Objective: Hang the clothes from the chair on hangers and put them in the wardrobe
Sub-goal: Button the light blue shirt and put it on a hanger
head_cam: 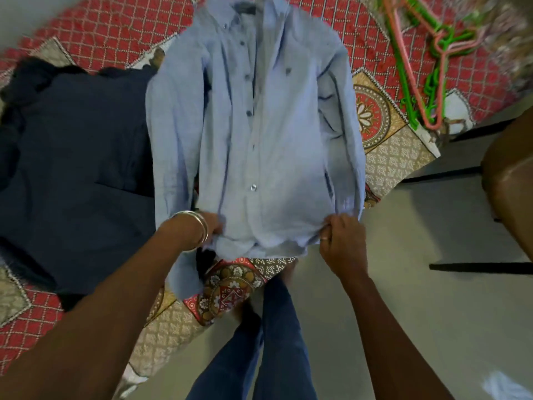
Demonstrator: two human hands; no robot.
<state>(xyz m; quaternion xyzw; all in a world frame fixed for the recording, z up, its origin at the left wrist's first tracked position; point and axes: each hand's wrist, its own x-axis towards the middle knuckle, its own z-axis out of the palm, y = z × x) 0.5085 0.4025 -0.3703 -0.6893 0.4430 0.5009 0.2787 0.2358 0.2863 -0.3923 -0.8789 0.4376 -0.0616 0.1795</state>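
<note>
Gripping the hem of a light blue shirt [259, 134] at the lower centre of the frame, the left hand [212, 226] and the right hand [341, 241] are each closed on a bottom corner of the fabric. The shirt is spread front-up on a red patterned bedspread [115, 33], its long axis running up the frame, collar toward the top edge and hem toward the person. A dark navy garment [72, 168] is laid just beside it at the left, green and pink hangers [427, 62] are piled at the upper right, and a brown chair [510, 180] is seen at the right edge.
</note>
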